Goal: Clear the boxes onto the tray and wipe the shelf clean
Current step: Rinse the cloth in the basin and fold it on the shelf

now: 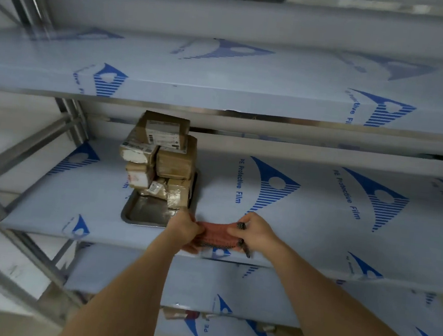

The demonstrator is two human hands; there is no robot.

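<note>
- On the middle shelf, at about 11 o'clock from the hands, the boxes stand piled high on the far end of the metal tray; the near end of the tray is bare.
- Both hands hold a reddish cloth at the shelf's front edge: the left hand is clenched round its left end, and the right hand pinches its right end.
- The clearing step looks done, and the wiping looks about to begin.
- The pile is the main risk. It leans unevenly, with the top box overhanging, so a wipe at 11 o'clock that nudges the tray could topple it.
- The shelf wears a printed protective film; hard rubbing might wrinkle or lift it.
- The cloth hangs over the front edge at 6 o'clock, and a loosened grip would probably drop it towards the lower shelves.
</note>
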